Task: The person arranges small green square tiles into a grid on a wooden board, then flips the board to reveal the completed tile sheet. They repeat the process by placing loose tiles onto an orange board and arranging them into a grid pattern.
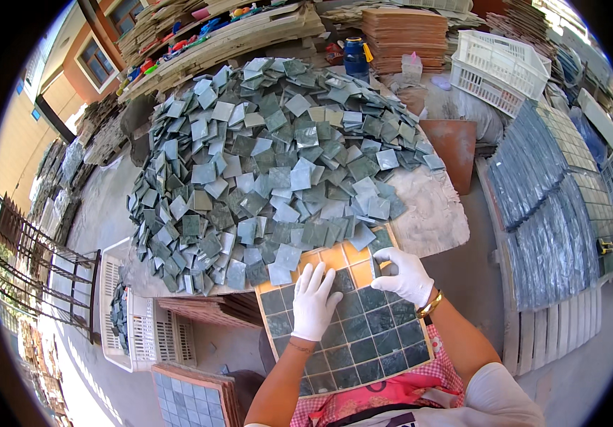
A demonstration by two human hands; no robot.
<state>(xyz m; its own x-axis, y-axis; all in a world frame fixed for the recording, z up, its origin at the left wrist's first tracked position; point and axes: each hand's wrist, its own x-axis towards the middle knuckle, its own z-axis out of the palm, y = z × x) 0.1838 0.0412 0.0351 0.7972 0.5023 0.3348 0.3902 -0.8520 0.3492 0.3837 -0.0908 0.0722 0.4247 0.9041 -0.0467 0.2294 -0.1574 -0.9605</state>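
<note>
A yellow-orange gridded tray [362, 273] tilts against the table's near edge, its lower squares filled with dark green stone tiles [356, 328]. A few orange squares show bare along its upper part. My left hand [315, 302], in a white glove, lies on the tiles with its fingers stretched toward the upper bare squares. At the tray's upper right, my gloved right hand [405, 276] pinches a small square stone tile [375, 267], held on edge between thumb and fingers. Just beyond the tray spreads a big heap of loose green-grey tiles [278, 178].
The heap rests on a pale table [431, 213]. White crates stand at the left [151, 334] and far right [495, 67]. Wrapped tile stacks [552, 235] sit on a pallet at the right. Tile-filled boards [189, 398] lean at the lower left. A blue drum [355, 58] stands behind.
</note>
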